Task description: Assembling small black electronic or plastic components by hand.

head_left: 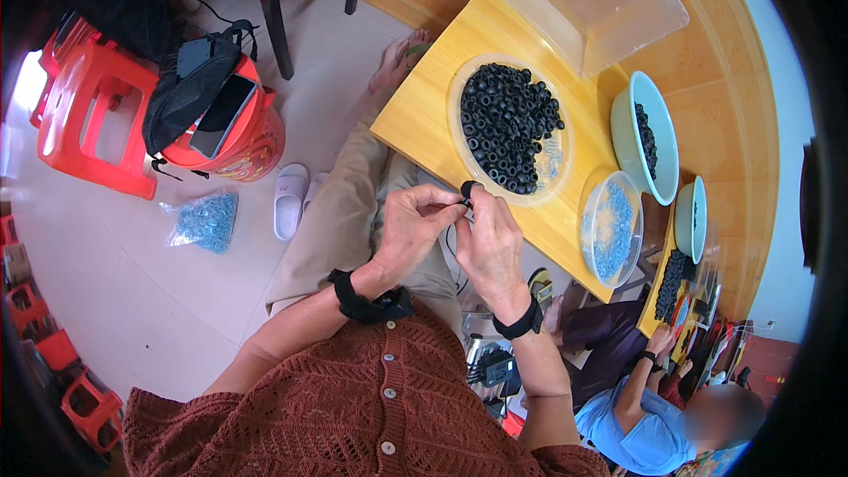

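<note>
Both forearms rise from the lower edge and meet at centre. The left hand (408, 228) and right hand (488, 243) are raised close together, fingers (450, 199) curled and pinched at the tips. Each wrist wears 1 black band.

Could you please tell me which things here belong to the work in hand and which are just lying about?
In use: black ring pinched by left hand and right hand; tray of black rings; bowl of blue pieces.
Lying about: red stool; white slipper; clear lid.
</note>
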